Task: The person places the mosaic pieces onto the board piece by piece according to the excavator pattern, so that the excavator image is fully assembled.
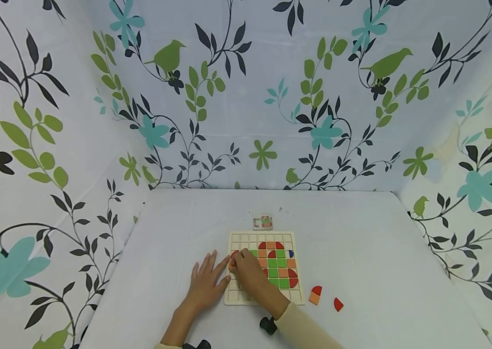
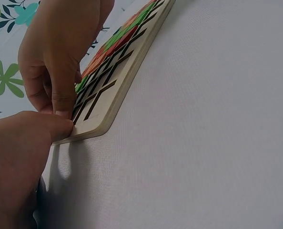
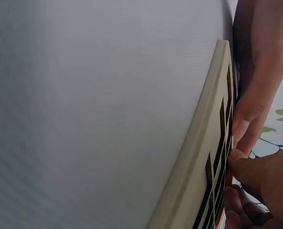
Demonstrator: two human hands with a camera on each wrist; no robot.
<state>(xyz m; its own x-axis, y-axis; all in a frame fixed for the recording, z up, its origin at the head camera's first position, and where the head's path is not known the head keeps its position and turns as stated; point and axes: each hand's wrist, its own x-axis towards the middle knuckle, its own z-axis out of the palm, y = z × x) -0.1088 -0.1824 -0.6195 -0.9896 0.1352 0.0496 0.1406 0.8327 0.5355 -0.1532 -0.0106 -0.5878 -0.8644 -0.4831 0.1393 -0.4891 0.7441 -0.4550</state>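
Observation:
A pale wooden grid board [image 1: 265, 300] lies on the table with red, orange, green and blue tiles in its cells. My right hand [image 1: 249, 274] reaches across its left part, fingertips bunched on a small tile at the left column. Red [image 3: 229, 178] shows between that hand's thumb and fingers in the right wrist view; the tile's shape is mostly hidden. My left hand [image 1: 204, 283] lies beside the board's left edge, fingers spread, with thumb and index fingertips at the rim. In the left wrist view the left thumb [image 2: 60, 125] rests right at the board's corner.
A small pattern card [image 1: 262, 222] lies behind the board. Right of the board are a red rounded tile [image 1: 317, 290] against an orange tile [image 1: 314, 298], and another red tile [image 1: 338, 304]. Black wrist gear [image 1: 268, 325] sits at the right wrist. Patterned cloth walls surround the white table.

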